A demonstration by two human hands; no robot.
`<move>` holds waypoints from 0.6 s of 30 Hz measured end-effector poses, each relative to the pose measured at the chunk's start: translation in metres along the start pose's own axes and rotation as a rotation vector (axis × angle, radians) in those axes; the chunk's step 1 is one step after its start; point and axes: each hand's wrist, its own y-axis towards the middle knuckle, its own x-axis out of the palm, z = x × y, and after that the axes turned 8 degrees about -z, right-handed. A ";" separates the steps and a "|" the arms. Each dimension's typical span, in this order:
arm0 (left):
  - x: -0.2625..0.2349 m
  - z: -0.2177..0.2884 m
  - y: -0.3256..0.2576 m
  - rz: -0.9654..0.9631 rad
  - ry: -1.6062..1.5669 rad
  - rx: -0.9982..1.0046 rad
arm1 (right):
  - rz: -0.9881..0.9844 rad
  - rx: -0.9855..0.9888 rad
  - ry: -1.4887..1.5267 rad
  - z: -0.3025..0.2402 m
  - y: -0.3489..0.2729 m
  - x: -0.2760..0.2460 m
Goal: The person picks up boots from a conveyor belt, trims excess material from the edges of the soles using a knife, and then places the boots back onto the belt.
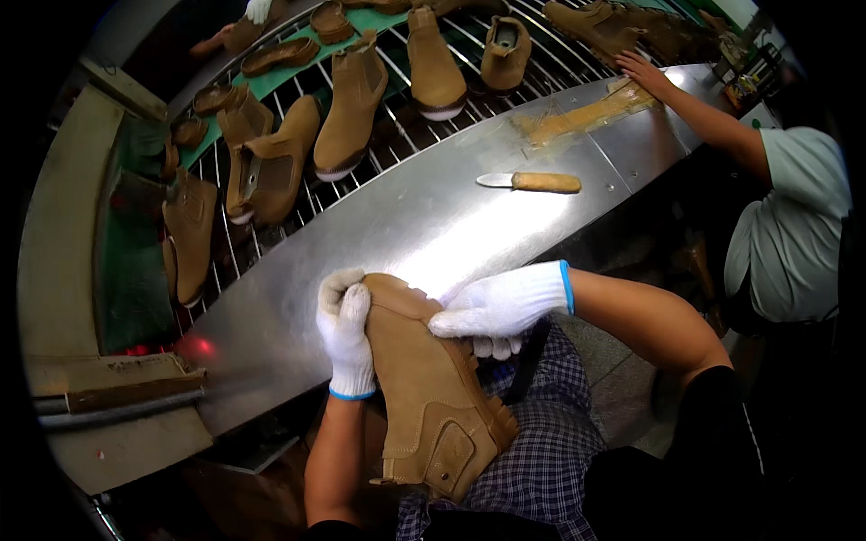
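A tan suede boot (415, 383) with a lugged sole is held toe up in front of me, its heel toward my lap. My left hand (345, 329), in a white knitted glove with blue trim, is closed around the toe end. My right hand (501, 307), gloved the same way, grips the sole side, thumb on the upper and the other fingers partly hidden behind the sole. Beyond the boot, a short knife (541, 183) with a wooden handle lies on the metal table, blade pointing left, touched by neither hand.
Several similar boots (352, 113) stand and lie on a curved wire rack (397, 126) past the metal table (361, 234). Brown tape (577, 117) covers part of the tabletop. At the right, a co-worker's hand (642, 74) reaches to the table's far edge. Another person's gloved hand (259, 11) shows top left.
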 end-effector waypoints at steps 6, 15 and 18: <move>-0.006 -0.002 0.000 -0.024 -0.056 -0.014 | 0.087 -0.029 -0.241 -0.018 -0.002 0.004; -0.008 -0.002 -0.005 -0.046 -0.087 0.008 | 0.092 -0.165 0.120 0.051 -0.025 0.109; -0.007 0.002 -0.009 -0.007 -0.157 -0.011 | 0.208 -0.398 0.263 0.076 -0.016 0.165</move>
